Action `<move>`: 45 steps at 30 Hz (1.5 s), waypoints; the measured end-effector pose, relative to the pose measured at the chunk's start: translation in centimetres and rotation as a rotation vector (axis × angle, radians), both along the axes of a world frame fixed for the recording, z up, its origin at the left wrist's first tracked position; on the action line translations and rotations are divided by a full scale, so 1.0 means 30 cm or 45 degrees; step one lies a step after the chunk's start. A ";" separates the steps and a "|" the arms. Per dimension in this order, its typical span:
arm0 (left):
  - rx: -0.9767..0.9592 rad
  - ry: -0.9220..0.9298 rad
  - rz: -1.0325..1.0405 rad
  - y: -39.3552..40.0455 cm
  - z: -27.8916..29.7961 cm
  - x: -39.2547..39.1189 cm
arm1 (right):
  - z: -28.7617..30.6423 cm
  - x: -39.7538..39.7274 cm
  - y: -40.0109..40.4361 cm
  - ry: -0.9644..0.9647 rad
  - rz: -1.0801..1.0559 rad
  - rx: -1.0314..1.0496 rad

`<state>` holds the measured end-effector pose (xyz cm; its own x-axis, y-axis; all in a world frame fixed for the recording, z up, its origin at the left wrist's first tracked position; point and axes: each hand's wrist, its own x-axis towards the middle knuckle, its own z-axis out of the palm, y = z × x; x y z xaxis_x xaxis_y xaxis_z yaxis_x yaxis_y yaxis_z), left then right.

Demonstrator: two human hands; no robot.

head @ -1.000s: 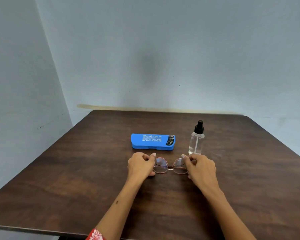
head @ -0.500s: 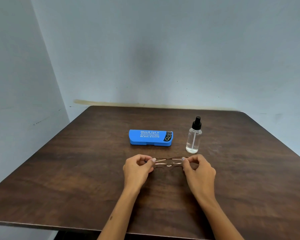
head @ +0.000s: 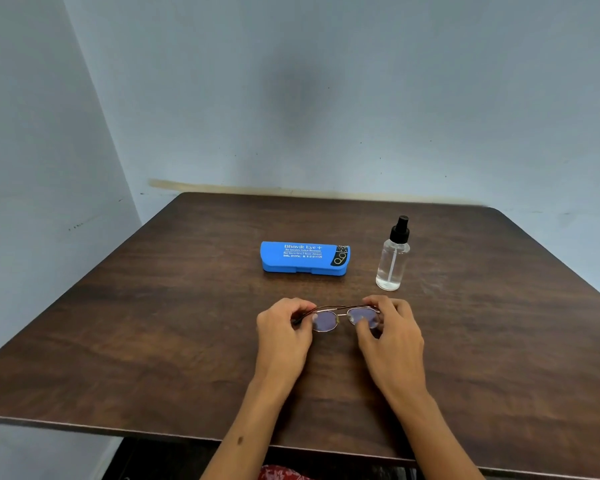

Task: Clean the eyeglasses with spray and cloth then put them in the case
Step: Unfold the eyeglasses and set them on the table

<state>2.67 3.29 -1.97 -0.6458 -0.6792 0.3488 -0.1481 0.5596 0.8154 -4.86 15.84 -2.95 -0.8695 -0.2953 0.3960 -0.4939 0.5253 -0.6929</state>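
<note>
I see both hands pinching the eyeglasses [head: 345,316] just above the dark wood table [head: 153,323]: left hand [head: 284,332] closed on the left end, right hand [head: 390,332] closed on the right end, fingertip over that lens. Blue case [head: 305,257] lies shut behind them, spray bottle [head: 392,258] upright to its right.

A dark wooden table [head: 153,341] is spreading out beneath and all around the fingers — pale blue-grey walls [head: 326,98] are rising well beyond the fingertips, with a yellowish stain [head: 201,186] running along the wall's base
</note>
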 end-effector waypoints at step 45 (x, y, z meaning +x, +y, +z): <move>-0.597 -0.192 -0.161 0.023 -0.039 -0.018 | 0.013 -0.017 0.022 0.320 -0.168 -0.488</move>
